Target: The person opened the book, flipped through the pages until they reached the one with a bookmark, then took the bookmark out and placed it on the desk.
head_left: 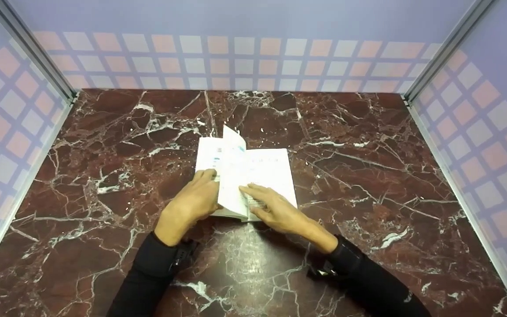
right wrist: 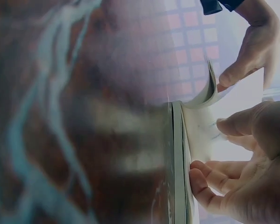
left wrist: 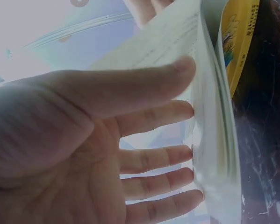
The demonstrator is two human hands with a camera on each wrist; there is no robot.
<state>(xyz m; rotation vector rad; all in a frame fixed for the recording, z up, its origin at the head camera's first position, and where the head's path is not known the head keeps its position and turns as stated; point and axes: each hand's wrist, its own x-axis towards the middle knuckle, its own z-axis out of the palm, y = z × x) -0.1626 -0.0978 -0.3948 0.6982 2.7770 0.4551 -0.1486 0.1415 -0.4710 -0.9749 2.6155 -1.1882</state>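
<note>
An open book [head_left: 275, 169] with white printed pages lies in the middle of the table. One leaf [head_left: 232, 180] stands raised near the spine and leans left. My left hand [head_left: 192, 198] lies over the left half; in the left wrist view its fairly straight fingertips [left wrist: 182, 151] touch the pages. Part of a yellow cover [left wrist: 242, 42] shows beneath them there. My right hand [head_left: 277, 210] rests on the right page beside the spine. In the right wrist view its fingers [right wrist: 207, 186] are slightly bent against the paper, with the thumb apart from them.
The table [head_left: 368, 176] has a dark red, glossy marble pattern with white veins. Purple panels with pink and white squares [head_left: 244, 57] stand along the back and both sides. Metal posts [head_left: 447, 48] mark the back corners.
</note>
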